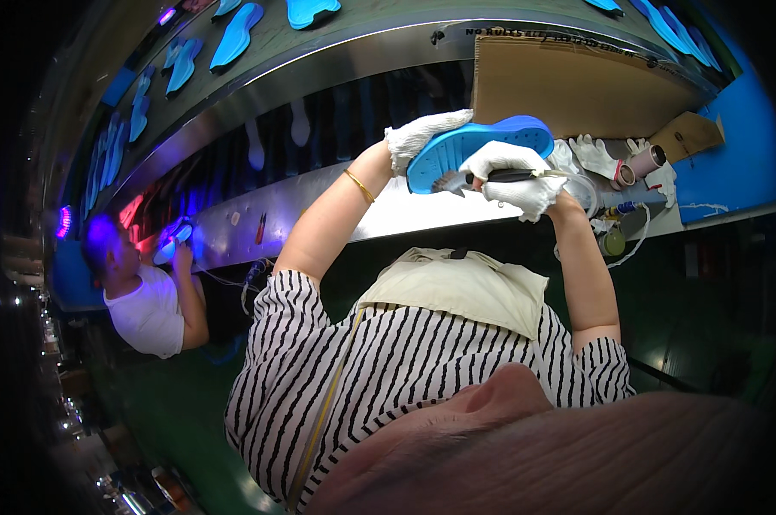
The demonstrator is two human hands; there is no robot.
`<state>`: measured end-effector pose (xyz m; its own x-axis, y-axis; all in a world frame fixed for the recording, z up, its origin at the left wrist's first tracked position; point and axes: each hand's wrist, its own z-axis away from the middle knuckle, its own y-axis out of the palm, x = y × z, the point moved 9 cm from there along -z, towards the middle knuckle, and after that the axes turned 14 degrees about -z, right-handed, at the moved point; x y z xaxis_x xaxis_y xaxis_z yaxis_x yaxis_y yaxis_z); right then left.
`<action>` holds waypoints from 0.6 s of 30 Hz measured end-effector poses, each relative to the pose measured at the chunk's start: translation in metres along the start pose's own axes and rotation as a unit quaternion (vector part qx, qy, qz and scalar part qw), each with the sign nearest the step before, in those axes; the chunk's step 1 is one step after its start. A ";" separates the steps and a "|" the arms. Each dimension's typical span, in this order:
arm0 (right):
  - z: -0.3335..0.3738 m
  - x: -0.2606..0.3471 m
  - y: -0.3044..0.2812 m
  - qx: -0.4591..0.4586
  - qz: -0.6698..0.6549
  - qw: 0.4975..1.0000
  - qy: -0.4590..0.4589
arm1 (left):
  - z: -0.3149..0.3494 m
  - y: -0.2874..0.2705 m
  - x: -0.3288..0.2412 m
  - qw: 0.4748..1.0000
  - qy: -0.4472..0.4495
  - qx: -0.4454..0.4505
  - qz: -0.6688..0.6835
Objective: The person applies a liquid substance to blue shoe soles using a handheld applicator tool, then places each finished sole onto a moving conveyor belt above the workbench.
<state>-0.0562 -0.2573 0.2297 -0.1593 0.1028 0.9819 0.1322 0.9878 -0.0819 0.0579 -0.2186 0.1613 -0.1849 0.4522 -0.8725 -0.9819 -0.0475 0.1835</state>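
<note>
A bright blue shoe sole (pixel 439 154), dotted with small holes, is held tilted above the metal bench. My left hand (pixel 418 142), in a white knitted glove, grips its far left edge. In front of the sole, my right hand (pixel 510 176), also gloved, is closed around the dark handle of a brush (pixel 452 182). The brush's short greyish bristles point left, close to the sole's lower left end; whether they touch it I cannot tell. Part of the sole is hidden behind my right hand.
Spare white gloves (pixel 594 157), a cylindrical roll (pixel 647 161) and a white hose (pixel 641 236) lie at the right. Behind stands a cardboard sheet (pixel 568 81). More blue soles (pixel 236 36) rest on the raised conveyor. A co-worker (pixel 152 300) handles a sole at left.
</note>
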 end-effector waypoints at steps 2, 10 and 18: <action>0.007 -0.006 -0.011 -0.020 -0.006 0.999 0.050 | -0.002 0.002 -0.002 0.999 0.009 0.005 -0.030; 0.019 -0.024 -0.033 -0.151 -0.148 0.977 0.003 | -0.003 0.027 0.004 0.991 0.048 0.058 0.110; 0.058 -0.058 -0.127 -0.397 -0.220 0.886 -0.097 | 0.000 0.039 0.013 0.964 0.051 0.134 0.223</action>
<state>-0.1202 -0.3818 0.1728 -0.5212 -0.1777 0.8347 0.6496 0.5517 0.5231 0.0174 -0.2145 0.1569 -0.6032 0.3486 -0.7174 -0.7600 0.0216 0.6496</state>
